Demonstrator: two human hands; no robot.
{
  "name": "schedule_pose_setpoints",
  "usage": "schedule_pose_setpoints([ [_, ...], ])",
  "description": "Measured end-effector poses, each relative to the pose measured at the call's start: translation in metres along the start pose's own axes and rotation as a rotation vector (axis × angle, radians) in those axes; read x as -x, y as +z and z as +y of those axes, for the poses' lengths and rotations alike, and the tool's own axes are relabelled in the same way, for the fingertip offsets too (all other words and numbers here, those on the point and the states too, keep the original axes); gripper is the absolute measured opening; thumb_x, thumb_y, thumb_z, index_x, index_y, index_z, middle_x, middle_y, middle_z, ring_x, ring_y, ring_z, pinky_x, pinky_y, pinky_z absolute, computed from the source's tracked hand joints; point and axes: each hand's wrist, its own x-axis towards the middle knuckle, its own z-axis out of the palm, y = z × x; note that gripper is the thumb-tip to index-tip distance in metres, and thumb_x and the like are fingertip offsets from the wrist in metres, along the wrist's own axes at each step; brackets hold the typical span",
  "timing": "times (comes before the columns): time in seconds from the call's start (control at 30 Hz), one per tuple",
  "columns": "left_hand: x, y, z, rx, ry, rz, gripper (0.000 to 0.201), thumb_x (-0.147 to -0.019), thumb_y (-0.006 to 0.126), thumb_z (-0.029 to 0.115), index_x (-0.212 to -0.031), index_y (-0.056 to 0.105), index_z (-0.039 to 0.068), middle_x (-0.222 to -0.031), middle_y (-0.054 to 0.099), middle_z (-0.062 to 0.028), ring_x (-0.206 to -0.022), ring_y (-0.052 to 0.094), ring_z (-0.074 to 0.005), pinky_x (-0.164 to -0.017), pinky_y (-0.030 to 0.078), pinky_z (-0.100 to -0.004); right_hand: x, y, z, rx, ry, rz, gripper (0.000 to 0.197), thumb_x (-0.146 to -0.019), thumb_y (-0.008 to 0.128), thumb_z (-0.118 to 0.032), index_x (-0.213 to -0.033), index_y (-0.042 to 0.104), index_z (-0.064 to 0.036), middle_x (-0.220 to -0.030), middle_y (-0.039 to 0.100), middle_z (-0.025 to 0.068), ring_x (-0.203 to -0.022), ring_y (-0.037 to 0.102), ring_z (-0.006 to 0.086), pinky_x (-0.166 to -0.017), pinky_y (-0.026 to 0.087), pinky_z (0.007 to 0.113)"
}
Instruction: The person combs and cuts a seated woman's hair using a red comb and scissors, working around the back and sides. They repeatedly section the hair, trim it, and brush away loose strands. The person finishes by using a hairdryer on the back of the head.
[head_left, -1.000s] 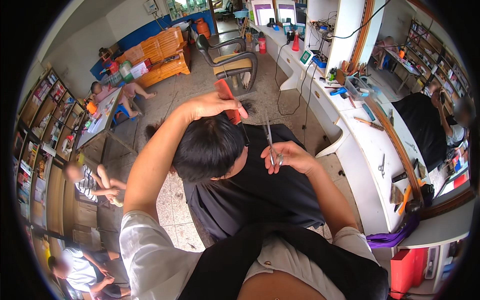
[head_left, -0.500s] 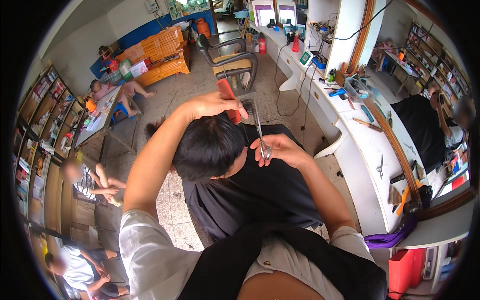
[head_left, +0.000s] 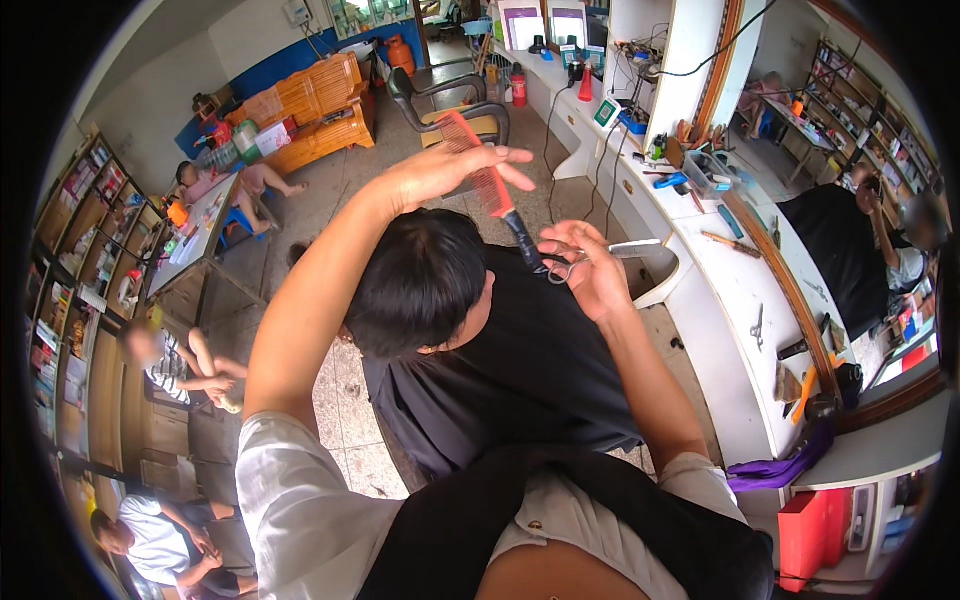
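Observation:
My left hand [head_left: 440, 177] is raised above the seated person's dark hair [head_left: 415, 285], its fingers closed about a red comb [head_left: 492, 188]. The comb slants down to the right, and its black handle ends close to my right fingers; whether they touch it I cannot tell. My right hand [head_left: 600, 275] is in front of that person, holding a pair of scissors [head_left: 635, 248]. The blades point right, away from the head, and a finger ring hangs by the fingertips. A black cape [head_left: 520, 370] covers the seated person.
Along the right runs a white counter [head_left: 715, 290] with a brush [head_left: 733, 246], another pair of scissors [head_left: 758, 328] and a plastic bin [head_left: 708, 175], below a mirror. An armchair [head_left: 450, 100] stands ahead. Several people sit at the left near shelves and a table [head_left: 200, 235].
The scissors have swung from beside the hair to point right. The comb has turned, its handle now down by my right hand. Both hands have shifted slightly right.

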Motion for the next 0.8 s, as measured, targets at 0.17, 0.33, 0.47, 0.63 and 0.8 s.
schedule_pose_setpoints([
  [0.17,0.001,0.011,0.002,-0.097,0.027,0.013,0.057,-0.091,0.041,0.052,-0.119,0.059,0.005,-0.126,0.055,-0.0081,-0.119,0.046,-0.0227,-0.106,0.025,-0.0350,0.022,0.058,-0.012,0.454,-0.070,-0.243,0.034,-0.096,0.047,-0.024,-0.114,0.053,0.0043,-0.080,0.062,0.0072,-0.072,0.056,0.0123,-0.066,0.045,0.025],
  [0.33,0.040,-0.015,-0.006,-0.174,-0.130,0.382,0.064,-0.090,0.043,0.055,-0.120,0.056,0.000,-0.122,0.056,-0.0138,-0.119,0.047,-0.0215,-0.103,0.030,-0.0350,0.042,0.074,0.013,0.963,-0.495,0.113,0.021,-0.088,0.057,-0.008,-0.106,0.057,0.0017,-0.070,0.058,0.0079,-0.057,0.054,0.0104,-0.052,0.043,0.025],
  [0.47,0.070,-0.045,-0.042,-0.297,-0.044,0.428,0.052,-0.092,0.049,0.040,-0.122,0.053,-0.002,-0.113,0.060,-0.0136,-0.111,0.052,-0.0184,-0.097,0.036,-0.0308,0.049,0.115,0.026,1.298,-0.748,0.155,0.024,-0.081,0.061,-0.008,-0.103,0.057,0.0017,-0.080,0.062,0.0163,-0.063,0.061,0.0299,-0.058,0.049,0.035],
  [0.63,0.092,-0.037,-0.055,-0.251,-0.006,0.407,0.042,-0.093,0.052,0.028,-0.124,0.050,-0.001,-0.110,0.062,-0.0125,-0.104,0.055,-0.0147,-0.090,0.040,-0.0276,0.060,0.111,0.048,1.569,-0.621,0.272,0.021,-0.080,0.059,-0.009,-0.100,0.058,-0.0017,-0.081,0.062,0.0169,-0.070,0.061,0.0352,-0.061,0.049,0.042],
  [0.8,0.101,-0.023,-0.061,-0.194,0.130,0.377,0.039,-0.089,0.058,0.024,-0.119,0.054,-0.001,-0.103,0.064,-0.0140,-0.096,0.060,-0.0197,-0.084,0.044,-0.0303,0.092,0.022,0.074,1.371,-0.180,0.662,0.019,-0.082,0.058,-0.013,-0.097,0.062,-0.0018,-0.062,0.062,0.0152,-0.062,0.064,0.0303,-0.059,0.050,0.039],
])
